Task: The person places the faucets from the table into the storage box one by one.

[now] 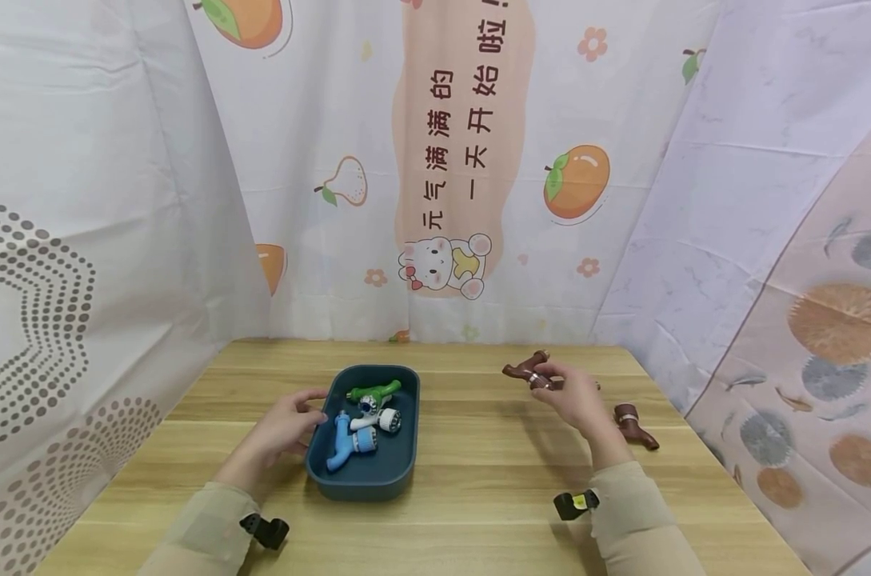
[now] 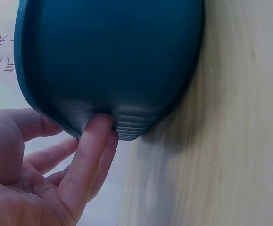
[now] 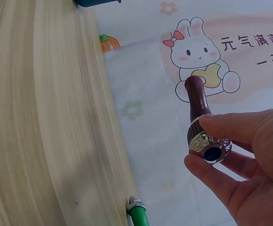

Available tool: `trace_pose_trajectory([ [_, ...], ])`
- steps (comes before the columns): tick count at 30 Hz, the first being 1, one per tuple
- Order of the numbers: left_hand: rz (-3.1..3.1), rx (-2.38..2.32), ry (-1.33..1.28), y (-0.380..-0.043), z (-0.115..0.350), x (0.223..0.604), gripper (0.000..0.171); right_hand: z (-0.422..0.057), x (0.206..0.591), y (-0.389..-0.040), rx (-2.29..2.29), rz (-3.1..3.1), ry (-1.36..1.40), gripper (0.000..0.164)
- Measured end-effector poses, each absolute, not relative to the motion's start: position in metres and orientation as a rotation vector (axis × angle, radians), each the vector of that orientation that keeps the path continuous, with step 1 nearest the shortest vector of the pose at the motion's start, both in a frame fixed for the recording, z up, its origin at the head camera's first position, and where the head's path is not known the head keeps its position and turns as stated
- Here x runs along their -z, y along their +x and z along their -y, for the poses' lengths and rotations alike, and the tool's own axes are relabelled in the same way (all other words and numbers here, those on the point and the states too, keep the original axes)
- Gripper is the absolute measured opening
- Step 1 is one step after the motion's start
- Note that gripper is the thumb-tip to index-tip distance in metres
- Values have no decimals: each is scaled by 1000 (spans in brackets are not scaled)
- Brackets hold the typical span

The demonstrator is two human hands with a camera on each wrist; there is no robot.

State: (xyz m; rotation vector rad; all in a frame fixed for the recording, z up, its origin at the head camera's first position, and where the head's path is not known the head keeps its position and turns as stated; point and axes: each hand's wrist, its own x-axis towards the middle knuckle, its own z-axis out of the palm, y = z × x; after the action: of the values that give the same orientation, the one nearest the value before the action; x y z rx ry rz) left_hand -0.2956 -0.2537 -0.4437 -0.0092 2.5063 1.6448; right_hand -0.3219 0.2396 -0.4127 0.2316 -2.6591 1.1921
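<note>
A brown tap [image 1: 525, 369] with a silvery band is pinched between the thumb and fingers of my right hand [image 1: 568, 396], held up above the right part of the table. In the right wrist view the same tap [image 3: 198, 101] shows its dark round opening toward the camera. My left hand [image 1: 285, 428] touches the left side of a dark teal tray [image 1: 363, 488], its fingers fairly straight against the wall and rim. Inside the tray lie a blue tap [image 1: 343, 442], a white tap [image 1: 365, 422] and a green tap [image 1: 386, 390].
Another brown tap [image 1: 631, 424] lies on the wooden table [image 1: 471, 480] beside my right wrist. Low in the right wrist view, part of a green tap [image 3: 138, 214] shows near the table's edge. Printed curtains [image 1: 334, 96] enclose the table at the back and sides.
</note>
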Motion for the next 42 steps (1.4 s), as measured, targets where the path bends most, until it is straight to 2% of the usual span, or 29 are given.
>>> trace_pose_trajectory([
  [11, -2501, -1650, 0, -297, 254, 443, 51, -221, 413, -324, -1192, 2672, 285, 41],
  [42, -2512, -1642, 2, -297, 255, 443, 51, -167, 377, -335, -1083, 2719, 432, 37],
])
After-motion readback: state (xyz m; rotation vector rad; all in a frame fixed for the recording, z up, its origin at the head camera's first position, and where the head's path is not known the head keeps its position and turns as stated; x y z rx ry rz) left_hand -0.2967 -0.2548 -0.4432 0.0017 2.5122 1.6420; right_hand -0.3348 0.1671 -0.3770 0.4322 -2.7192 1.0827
